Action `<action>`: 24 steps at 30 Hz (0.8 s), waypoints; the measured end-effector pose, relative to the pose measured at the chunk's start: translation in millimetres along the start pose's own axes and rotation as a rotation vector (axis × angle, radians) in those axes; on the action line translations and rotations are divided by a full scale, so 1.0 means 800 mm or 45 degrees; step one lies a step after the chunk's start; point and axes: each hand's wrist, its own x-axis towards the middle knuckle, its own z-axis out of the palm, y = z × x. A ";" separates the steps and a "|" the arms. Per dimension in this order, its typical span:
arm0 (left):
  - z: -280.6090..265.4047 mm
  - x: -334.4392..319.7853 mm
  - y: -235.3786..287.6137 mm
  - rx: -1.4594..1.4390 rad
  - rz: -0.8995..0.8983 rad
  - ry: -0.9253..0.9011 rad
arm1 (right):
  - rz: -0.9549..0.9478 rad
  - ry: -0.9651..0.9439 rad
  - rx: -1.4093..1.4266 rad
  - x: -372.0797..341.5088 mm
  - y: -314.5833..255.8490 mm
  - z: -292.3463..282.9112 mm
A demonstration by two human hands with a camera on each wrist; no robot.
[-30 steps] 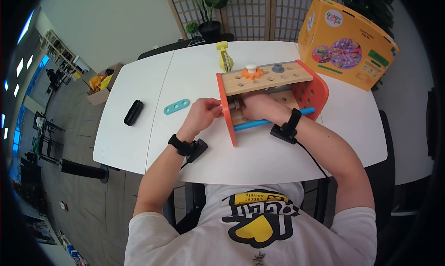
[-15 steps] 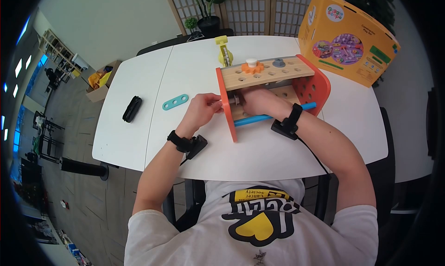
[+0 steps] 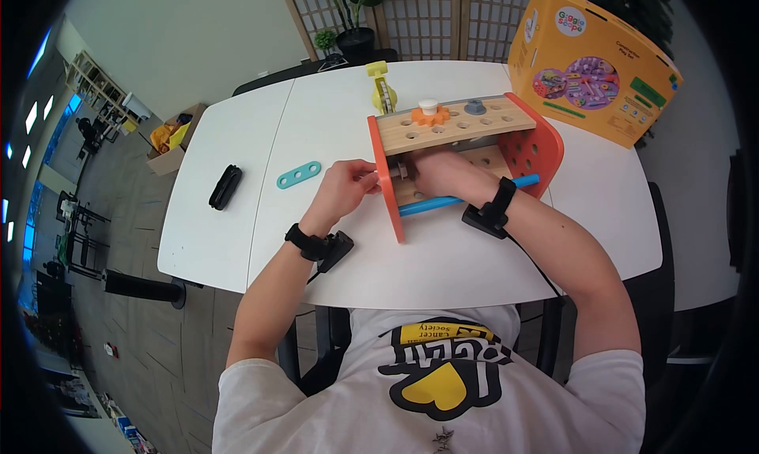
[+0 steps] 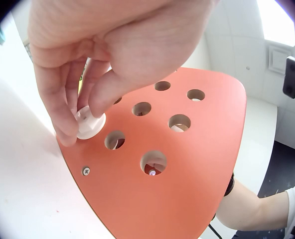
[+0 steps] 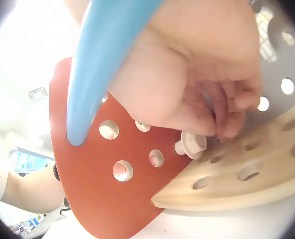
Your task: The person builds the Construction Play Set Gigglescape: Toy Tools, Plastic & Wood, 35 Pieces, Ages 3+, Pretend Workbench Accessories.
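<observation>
On the table stands a toy workbench with orange-red side panels (image 3: 387,209) and wooden boards (image 3: 455,125). Outside the near-left panel, my left hand (image 3: 345,187) pinches a white flanged piece (image 4: 91,125) between thumb and fingers, its flange at the panel beside several round holes. My right hand (image 3: 444,175) reaches inside the bench over a blue rod (image 3: 431,209). Its curled fingers and thumb grip the head end of a white bolt (image 5: 193,145), whose short shaft faces the panel's inner side. The fingertips partly hide the bolt's head.
An orange gear with a white peg (image 3: 429,112) and a grey bolt (image 3: 475,107) sit on the bench top. Behind stands a yellow toy (image 3: 383,90). A teal three-hole strip (image 3: 299,175) and black case (image 3: 226,187) lie left; a yellow-orange box (image 3: 597,66) stands back right.
The head view has shifted slightly. Both hands stay at the same panel, the left outside and the right inside, with hardly any visible movement.
</observation>
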 end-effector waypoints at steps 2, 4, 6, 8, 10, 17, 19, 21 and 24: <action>0.000 0.000 -0.001 -0.012 0.020 0.005 | -0.026 0.056 0.048 -0.007 -0.003 -0.005; 0.000 0.000 -0.003 -0.020 0.028 0.009 | -0.056 0.065 0.075 -0.005 -0.002 -0.002; 0.001 0.001 -0.003 -0.025 0.027 0.010 | -0.075 0.056 0.073 0.000 0.003 0.002; 0.001 0.001 -0.002 -0.014 0.017 0.011 | -0.086 0.029 0.042 0.005 0.005 0.005; 0.001 0.001 -0.001 -0.007 0.010 0.007 | -0.088 -0.006 -0.028 0.005 0.003 0.003; 0.001 0.001 -0.004 -0.022 0.015 0.000 | -0.084 0.098 -0.006 0.007 0.008 0.014; 0.001 0.000 -0.001 -0.006 0.013 0.000 | -0.132 0.146 0.039 0.007 0.012 0.017; 0.000 -0.001 0.002 0.016 0.009 0.000 | -0.169 0.164 0.060 0.006 0.013 0.017; 0.000 0.000 0.000 0.032 0.037 0.004 | -0.185 0.123 0.029 0.005 0.010 0.014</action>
